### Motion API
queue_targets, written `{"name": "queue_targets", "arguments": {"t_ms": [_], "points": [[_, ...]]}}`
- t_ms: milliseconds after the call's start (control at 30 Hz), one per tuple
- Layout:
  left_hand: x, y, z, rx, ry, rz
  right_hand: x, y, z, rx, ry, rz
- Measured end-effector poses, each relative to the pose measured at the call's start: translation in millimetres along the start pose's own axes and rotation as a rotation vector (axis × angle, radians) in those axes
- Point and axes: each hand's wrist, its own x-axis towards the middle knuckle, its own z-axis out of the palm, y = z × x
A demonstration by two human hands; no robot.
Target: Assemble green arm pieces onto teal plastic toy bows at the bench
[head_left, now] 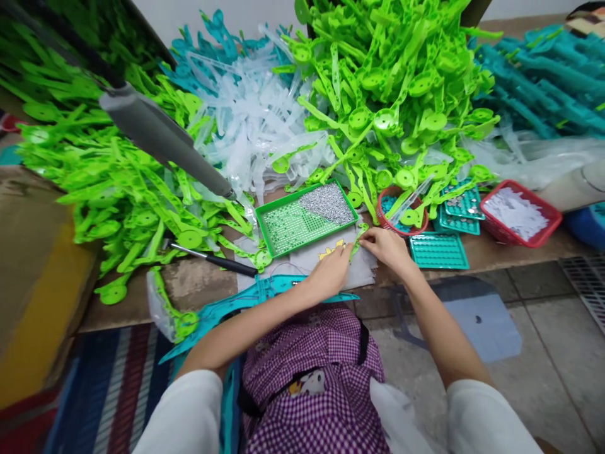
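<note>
A pale wall (265, 11) stands behind a worn brown counter (196, 280) above gray floor tiles (562, 378); blurred at lower left is a striped surface (113, 391), possibly a woven mat.

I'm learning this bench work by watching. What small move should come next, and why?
Probably steady the green plastic piece with the left hand and press lightly with the right hand: both hands meet at it over the cloth, though finer detail there is too small to make out.
</note>
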Motion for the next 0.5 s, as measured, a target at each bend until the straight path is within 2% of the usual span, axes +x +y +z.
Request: {"name": "queue_targets", "arguments": {"t_ms": [267, 400, 500], "points": [[22.8, 10.1, 6.0, -0.207, 0.059, 0.028, 0.8, 2.1, 1.4, 0.029, -0.001, -0.007], [13.0, 16.2, 10.3, -0.13, -0.053, 0.006, 1.5, 2.9, 2.0, 0.03, 0.002, -0.002], [0.0, 16.5, 10.5, -0.072, -0.062, -0.046, 0.9, 2.0, 2.3, 0.027, 0.012, 0.001]]}}
